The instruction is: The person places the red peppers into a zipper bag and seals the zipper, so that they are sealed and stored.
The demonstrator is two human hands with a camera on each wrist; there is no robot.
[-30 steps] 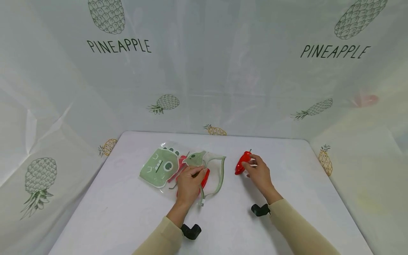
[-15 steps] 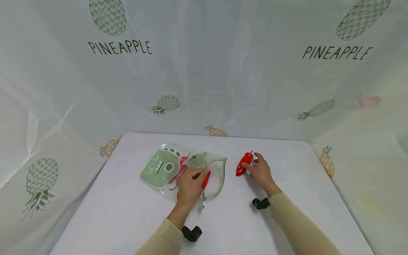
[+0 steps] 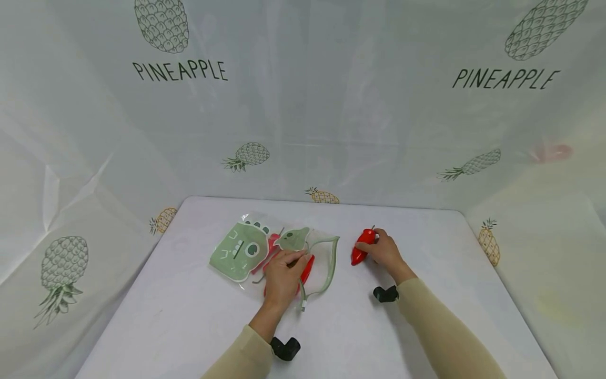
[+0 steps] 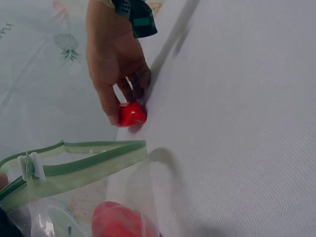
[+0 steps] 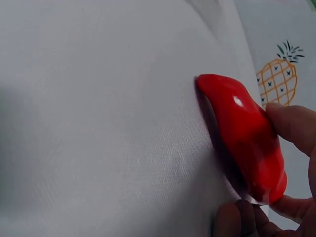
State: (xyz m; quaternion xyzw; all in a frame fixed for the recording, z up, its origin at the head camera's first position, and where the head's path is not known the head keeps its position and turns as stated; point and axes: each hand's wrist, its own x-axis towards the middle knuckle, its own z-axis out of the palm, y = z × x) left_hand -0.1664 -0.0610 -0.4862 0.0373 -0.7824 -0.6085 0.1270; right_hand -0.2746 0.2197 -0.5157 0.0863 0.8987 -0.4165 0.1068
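The table (image 3: 189, 316) carries a clear zip pouch (image 3: 265, 252), pinned by the left hand (image 3: 283, 275), fingers curled on it. Right of it, well apart, the red pepper (image 3: 362, 246) lies pinched in the right hand (image 3: 385, 252), long axis pointing near-left.

The place looked like a makeshift recording booth rather than a home or shop. A white-covered desk (image 3: 189, 316) stood enclosed on three sides by a hanging translucent curtain (image 3: 303, 105) printed with pineapples and the word PINEAPPLE, which hid any room behind it. Small black cameras (image 3: 285, 348) sat strapped at both wrists.
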